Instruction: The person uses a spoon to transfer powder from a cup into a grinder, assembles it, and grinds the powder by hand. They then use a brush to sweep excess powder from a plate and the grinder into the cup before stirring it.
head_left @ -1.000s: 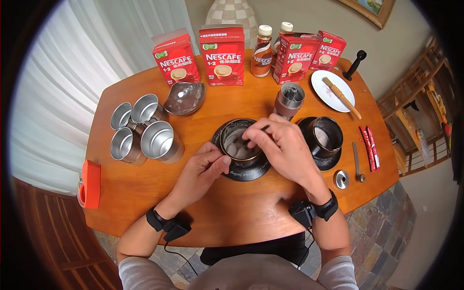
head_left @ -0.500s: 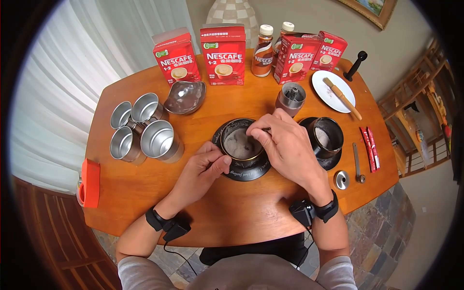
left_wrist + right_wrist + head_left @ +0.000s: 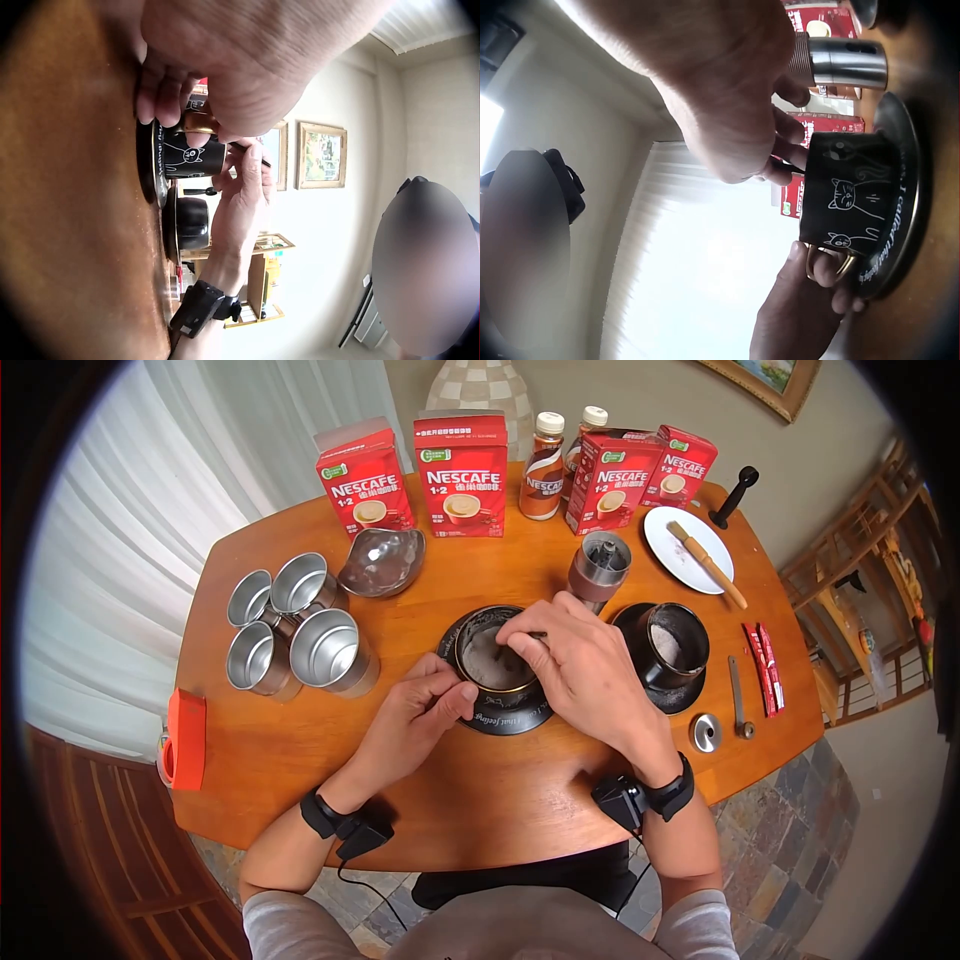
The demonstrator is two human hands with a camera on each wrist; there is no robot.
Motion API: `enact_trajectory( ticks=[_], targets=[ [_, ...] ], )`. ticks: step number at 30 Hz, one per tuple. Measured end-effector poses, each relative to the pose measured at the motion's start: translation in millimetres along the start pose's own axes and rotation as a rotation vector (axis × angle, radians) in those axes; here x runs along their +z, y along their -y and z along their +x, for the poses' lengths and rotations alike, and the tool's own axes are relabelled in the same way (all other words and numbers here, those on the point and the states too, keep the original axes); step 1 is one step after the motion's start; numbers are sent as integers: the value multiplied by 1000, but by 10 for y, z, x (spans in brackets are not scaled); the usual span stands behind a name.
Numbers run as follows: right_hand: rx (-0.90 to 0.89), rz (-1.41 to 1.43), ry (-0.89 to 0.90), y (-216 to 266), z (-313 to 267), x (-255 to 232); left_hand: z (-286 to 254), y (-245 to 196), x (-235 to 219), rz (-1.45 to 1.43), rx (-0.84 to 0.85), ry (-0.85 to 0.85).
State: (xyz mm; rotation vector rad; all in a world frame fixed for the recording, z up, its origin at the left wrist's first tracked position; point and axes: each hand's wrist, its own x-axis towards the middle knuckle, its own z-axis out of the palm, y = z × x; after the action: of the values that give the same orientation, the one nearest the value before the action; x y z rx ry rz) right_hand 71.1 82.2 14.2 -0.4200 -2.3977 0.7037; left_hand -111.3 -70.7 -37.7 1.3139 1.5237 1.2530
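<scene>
A black cup (image 3: 847, 187) with white cat drawings stands on a black saucer (image 3: 512, 722) with white lettering. My left hand (image 3: 422, 710) grips its gold handle (image 3: 840, 268), thumb on top and fingers curled through. Over the cup's far right side, my right hand (image 3: 590, 670) pinches a thin dark stick (image 3: 538, 635) that slants down into the cup. Pale greyish contents (image 3: 482, 658) show inside the cup, and the stick's lower end is hidden by my fingers and those contents.
A second black cup (image 3: 690, 672) with whitish contents stands close to my right hand, and a metal grinder (image 3: 598, 572) behind it. Steel mugs (image 3: 328, 650) stand left. Red coffee boxes (image 3: 462, 480) line the back. A white plate (image 3: 668, 542) holds a brush (image 3: 712, 565).
My right hand dips and shifts slightly over the cup, and the stick's angle changes with it. My left hand stays on the handle, and the cup stays in place.
</scene>
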Motion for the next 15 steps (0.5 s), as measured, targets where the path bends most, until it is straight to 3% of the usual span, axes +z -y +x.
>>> enact_trajectory(
  ticks=[10,13,15],
  targets=[
    [-22,68,41,-30,-1,-18,-4,-4,2,3,0,-8],
    [-52,-32,-78,-15,21,-1,-2,13,1,2,-1,-4],
    [-36,-34,-34,-25,13,-40,-4,11,3,-7,-5,-4]
  ],
)
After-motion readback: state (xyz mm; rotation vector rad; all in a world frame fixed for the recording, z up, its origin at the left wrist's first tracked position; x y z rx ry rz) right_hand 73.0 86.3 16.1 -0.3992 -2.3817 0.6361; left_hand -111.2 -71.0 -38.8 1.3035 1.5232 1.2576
